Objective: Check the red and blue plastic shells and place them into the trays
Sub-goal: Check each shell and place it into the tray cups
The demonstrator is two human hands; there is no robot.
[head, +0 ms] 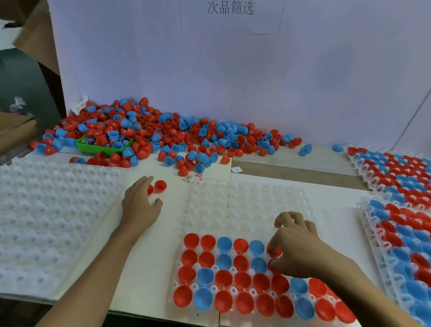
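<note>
A clear tray [247,205] lies in front of me; its near rows hold several red and blue shells [225,279], open side up. My right hand [295,248] pinches a red shell [274,251] over the right end of the second-farthest filled row. My left hand [140,203] rests on the white table left of the tray, fingers spread and relaxed, beside two loose red shells [159,186]. A big heap of red and blue shells [159,135] lies at the back against the wall.
A stack of empty white trays [35,212] fills the left side. Filled trays [410,245] sit at the right, a further one [403,177] behind. A green bin [101,148] sits in the heap. A white board wall stands behind.
</note>
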